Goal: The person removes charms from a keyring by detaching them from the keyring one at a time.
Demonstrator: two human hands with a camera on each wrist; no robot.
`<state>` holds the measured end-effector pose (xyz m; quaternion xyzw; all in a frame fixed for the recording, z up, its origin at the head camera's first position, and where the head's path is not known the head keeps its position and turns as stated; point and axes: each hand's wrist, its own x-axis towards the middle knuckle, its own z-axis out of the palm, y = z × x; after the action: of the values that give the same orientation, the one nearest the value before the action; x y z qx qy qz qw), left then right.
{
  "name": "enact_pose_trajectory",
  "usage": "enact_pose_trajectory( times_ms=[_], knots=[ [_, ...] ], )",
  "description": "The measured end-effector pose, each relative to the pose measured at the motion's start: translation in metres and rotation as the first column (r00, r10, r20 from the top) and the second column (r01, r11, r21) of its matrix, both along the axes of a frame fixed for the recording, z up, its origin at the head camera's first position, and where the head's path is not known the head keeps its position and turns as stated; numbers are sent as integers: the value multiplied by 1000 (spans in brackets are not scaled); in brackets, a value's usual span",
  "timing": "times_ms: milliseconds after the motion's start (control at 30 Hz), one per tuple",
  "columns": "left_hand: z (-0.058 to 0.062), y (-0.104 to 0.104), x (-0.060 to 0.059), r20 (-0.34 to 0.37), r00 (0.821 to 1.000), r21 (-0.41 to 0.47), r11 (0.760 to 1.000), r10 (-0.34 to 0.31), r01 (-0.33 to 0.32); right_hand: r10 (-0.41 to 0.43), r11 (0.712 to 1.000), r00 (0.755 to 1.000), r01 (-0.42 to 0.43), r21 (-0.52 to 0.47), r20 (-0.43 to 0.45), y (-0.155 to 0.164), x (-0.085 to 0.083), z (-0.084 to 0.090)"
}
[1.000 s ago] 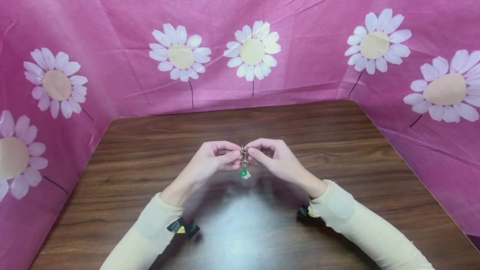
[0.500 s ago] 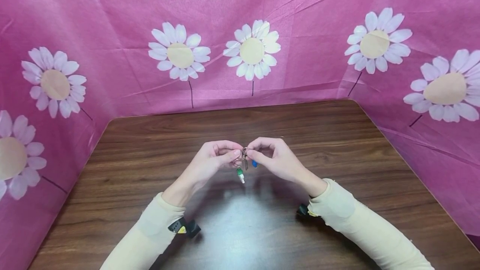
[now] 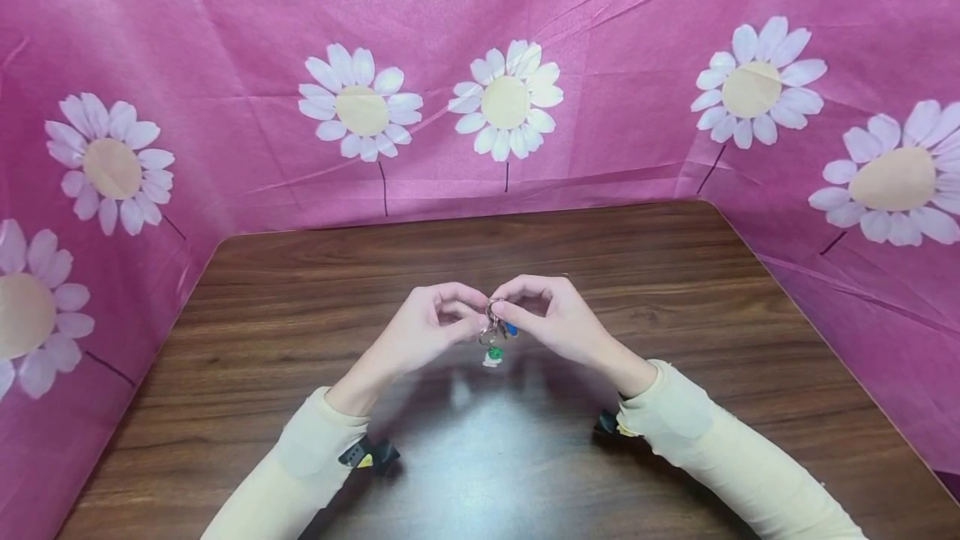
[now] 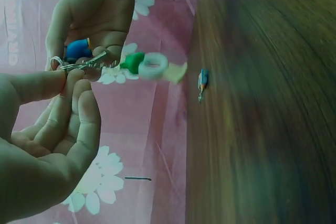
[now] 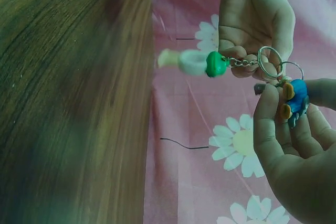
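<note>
Both hands meet above the table and pinch a small bunch of rings between thumb and fingers. My left hand [image 3: 427, 327] holds a metal key ring [image 5: 270, 61], from which a green-and-white charm [image 3: 492, 356] hangs on a short chain. My right hand [image 3: 551, 315] pinches a second, linked ring [image 5: 295, 71] beside a blue charm with yellow-orange feet [image 5: 295, 99]. A thin metal piece, apparently a key [image 4: 95, 60], shows between the hands in the left wrist view. Fingertips hide part of where the rings join.
A small blue-and-orange charm with a metal end [image 4: 203, 80] lies on the wood-grain table [image 3: 315, 257] in the left wrist view. Pink cloth with white daisies [image 3: 600, 132] surrounds the table's back and sides. Black wrist cameras [image 3: 382, 455] sit at the sleeves.
The left hand's fingers have shifted slightly at the rings. The green-and-white charm has swung and turned, and the blue charm now shows more beside the right thumb.
</note>
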<state>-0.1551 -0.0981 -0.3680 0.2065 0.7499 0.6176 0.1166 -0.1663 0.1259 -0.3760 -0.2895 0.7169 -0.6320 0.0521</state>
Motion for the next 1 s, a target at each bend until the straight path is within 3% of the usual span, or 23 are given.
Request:
enact_pose_trajectory(
  times_ms=[167, 400, 533, 633, 767, 900, 1000],
  knots=[
    [-1, 0, 0, -114, 993, -11, 1000, 19, -20, -1, 1000, 1000, 1, 4, -19, 1, 1, 0],
    [-3, 0, 1, -188, 980, -125, 988, 66, -91, -13, 1000, 998, 14, 27, -63, 3, 3, 0],
    [-3, 0, 1, -257, 963, -176, 976, 81, -129, -25, 999, 990, 28, 20, -138, 4, 2, -1],
    [-4, 1, 2, -305, 945, -167, 970, 118, -175, -33, 999, 981, 33, 0, -192, 4, 1, -3],
    [-4, 2, 3, -264, 950, -104, 974, 167, -200, -66, 998, 973, 64, -15, -223, 4, 2, -6],
    [-4, 4, 5, -157, 973, -41, 983, 172, -180, -119, 993, 976, 121, -3, -183, 4, 3, -8],
    [-3, 6, 6, -140, 975, -16, 984, 171, -175, -157, 987, 976, 161, 16, -150, 4, 3, -9]
  ],
)
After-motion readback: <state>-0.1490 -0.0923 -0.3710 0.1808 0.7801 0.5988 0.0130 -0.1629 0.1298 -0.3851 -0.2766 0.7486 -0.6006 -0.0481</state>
